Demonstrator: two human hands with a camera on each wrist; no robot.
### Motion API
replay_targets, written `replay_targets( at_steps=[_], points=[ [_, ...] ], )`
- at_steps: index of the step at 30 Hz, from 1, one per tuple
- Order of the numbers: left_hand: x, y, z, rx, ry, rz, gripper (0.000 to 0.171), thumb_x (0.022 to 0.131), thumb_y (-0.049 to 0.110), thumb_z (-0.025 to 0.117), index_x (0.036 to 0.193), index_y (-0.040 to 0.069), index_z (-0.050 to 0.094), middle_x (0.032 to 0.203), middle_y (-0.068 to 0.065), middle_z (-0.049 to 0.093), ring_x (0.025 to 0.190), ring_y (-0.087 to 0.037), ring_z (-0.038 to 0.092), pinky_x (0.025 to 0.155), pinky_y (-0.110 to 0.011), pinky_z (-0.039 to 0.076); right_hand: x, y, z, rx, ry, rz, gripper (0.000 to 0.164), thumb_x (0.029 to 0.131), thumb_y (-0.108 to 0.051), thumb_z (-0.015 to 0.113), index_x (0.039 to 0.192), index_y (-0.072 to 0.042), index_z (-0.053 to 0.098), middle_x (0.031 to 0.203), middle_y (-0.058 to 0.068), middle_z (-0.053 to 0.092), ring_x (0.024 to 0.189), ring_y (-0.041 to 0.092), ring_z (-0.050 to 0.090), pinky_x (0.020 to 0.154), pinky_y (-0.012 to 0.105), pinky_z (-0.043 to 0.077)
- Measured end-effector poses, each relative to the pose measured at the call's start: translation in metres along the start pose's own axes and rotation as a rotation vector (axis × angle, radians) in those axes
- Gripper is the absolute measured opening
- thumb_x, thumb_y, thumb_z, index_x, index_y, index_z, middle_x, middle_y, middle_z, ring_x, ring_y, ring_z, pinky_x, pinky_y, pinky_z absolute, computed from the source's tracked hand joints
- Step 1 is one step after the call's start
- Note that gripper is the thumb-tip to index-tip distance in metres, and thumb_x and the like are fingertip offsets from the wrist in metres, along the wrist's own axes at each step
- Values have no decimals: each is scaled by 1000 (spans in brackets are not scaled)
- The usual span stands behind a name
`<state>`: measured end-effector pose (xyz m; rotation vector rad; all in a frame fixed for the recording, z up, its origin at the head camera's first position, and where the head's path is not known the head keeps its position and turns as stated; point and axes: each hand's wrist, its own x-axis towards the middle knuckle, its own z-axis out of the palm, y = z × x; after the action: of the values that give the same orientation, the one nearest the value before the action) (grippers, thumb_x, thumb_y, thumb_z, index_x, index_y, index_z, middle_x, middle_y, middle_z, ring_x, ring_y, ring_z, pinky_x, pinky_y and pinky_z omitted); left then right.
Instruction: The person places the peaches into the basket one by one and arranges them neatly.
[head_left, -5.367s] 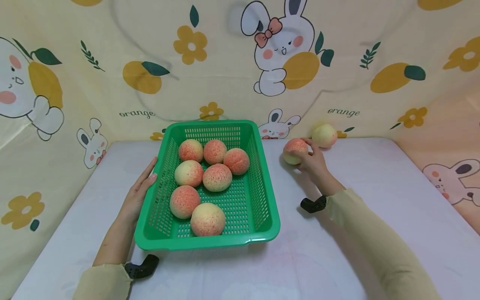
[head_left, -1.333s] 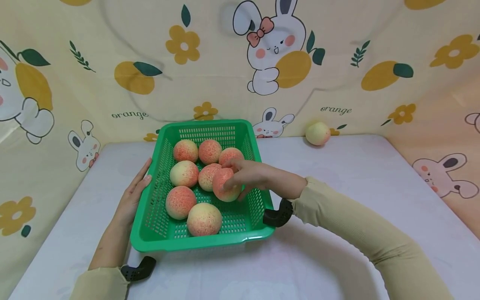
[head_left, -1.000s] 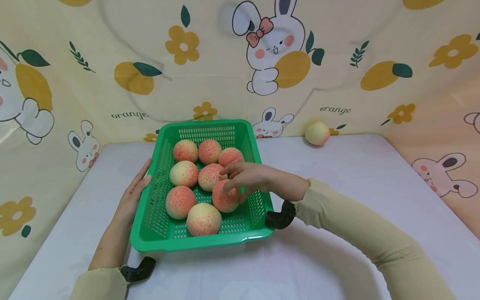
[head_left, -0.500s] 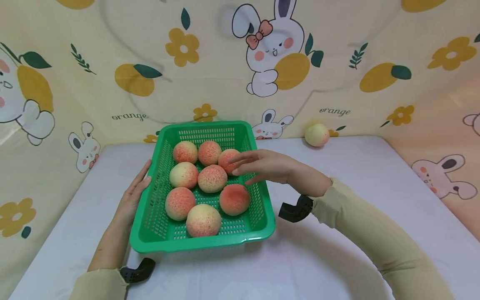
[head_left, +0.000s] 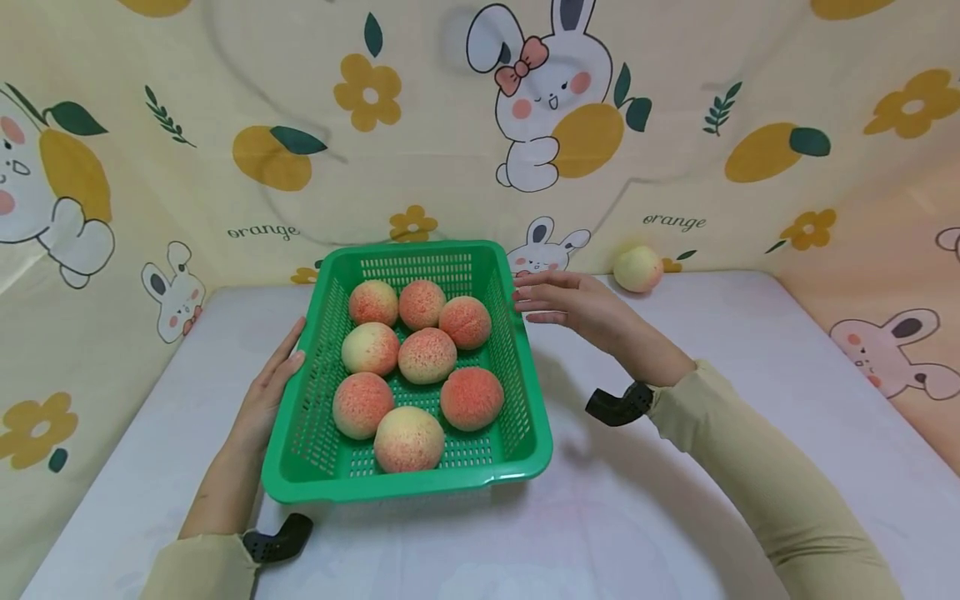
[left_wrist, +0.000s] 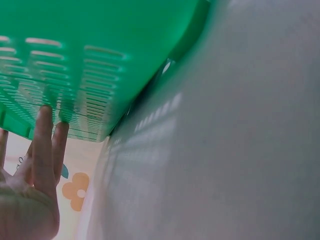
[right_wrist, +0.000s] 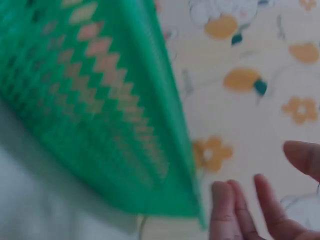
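Note:
Several peaches lie in a green plastic basket on the table. My left hand rests against the basket's left side; the left wrist view shows its fingers straight, touching the slotted wall. Just outside the basket's right rim is my right hand, with nothing in it and its fingers extended. In the right wrist view those fingers are spread beside the basket wall. A red peach sits near the basket's right side. One pale peach lies outside, at the table's back edge.
A white-covered table carries the basket. Behind it hangs a cream cloth printed with rabbits, flowers and oranges, meeting the table's back edge. Black wrist devices sit at both cuffs.
My right hand took a peach from the table's back, set it down in the basket's right part and let go. It then moved up and right, out over the rim. My left hand stayed put.

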<state>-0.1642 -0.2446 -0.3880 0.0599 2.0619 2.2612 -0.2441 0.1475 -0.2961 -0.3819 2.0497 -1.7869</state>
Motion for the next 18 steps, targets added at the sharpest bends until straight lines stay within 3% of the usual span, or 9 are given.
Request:
replay_targets(
  at_steps=[6,11,18],
  points=[
    [0,0,1,5,3,5,55,104,35,40,154,36,16,162,7,3,147,-22,13,90,-12,47,7,18,-23,77,154,-9,39,99,-21,54,131,1,48,105,-7,66,103,10,62,88,22,52],
    [0,0,1,7,6,-3,54,104,35,40,153,38,17,162,7,2,147,-23,14,90,-12,47,10,30,-35,124,253,-32,24,96,-22,60,116,-10,58,100,-12,68,96,7,64,84,20,52],
    [0,1,2,13,13,-11,55,104,35,40,153,37,16,162,8,2,148,-24,10,89,-11,46,18,51,-54,67,475,-55,16,92,-25,66,103,-14,62,89,-13,65,87,5,62,73,16,52]
  ],
)
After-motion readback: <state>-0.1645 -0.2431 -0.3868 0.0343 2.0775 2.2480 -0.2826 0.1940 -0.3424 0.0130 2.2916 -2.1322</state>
